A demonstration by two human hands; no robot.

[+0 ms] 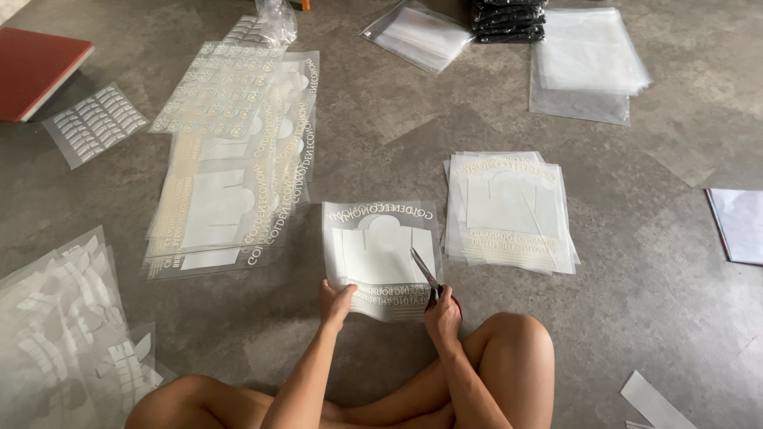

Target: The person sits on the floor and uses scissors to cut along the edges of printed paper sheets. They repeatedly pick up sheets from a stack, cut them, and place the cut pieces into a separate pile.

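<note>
I sit cross-legged on a grey floor. My left hand (336, 303) grips the near left edge of a clear transfer sheet (380, 253) printed with white shapes and lettering. My right hand (442, 314) holds a pair of scissors (426, 272) whose blades point up and left over the sheet's right half. The near edge of the sheet curls up between my hands.
A stack of similar cut sheets (509, 210) lies to the right, a long pile of uncut sheets (230, 167) to the left. More printed film (56, 334) sits at near left. Clear bags (584, 63), folded black garments (507, 20), a red board (36, 67) and a paper strip (656, 401) lie around.
</note>
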